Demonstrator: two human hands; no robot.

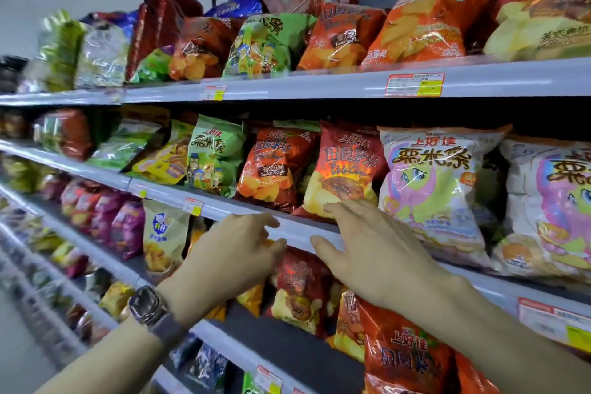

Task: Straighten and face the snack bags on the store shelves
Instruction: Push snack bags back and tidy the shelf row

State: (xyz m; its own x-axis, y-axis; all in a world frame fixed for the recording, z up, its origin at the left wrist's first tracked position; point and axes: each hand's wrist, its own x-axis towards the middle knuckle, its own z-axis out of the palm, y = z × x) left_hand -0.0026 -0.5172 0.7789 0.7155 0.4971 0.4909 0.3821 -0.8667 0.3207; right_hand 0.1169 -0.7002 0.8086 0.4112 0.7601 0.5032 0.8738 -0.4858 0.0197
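R hand (367, 253), fingers spread, at red-and-yellow plastic crisp bag (342, 169): square its base, label fwd. L hand (236, 253) fingers curled at grey shelf rail (297, 230), grip unclear.

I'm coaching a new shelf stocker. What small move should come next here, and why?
Probably the right hand should nudge the red potato chip bag back and square it. Its straight fingers are at the bag's lower edge, and the bag sits tilted with its bottom at the shelf lip.
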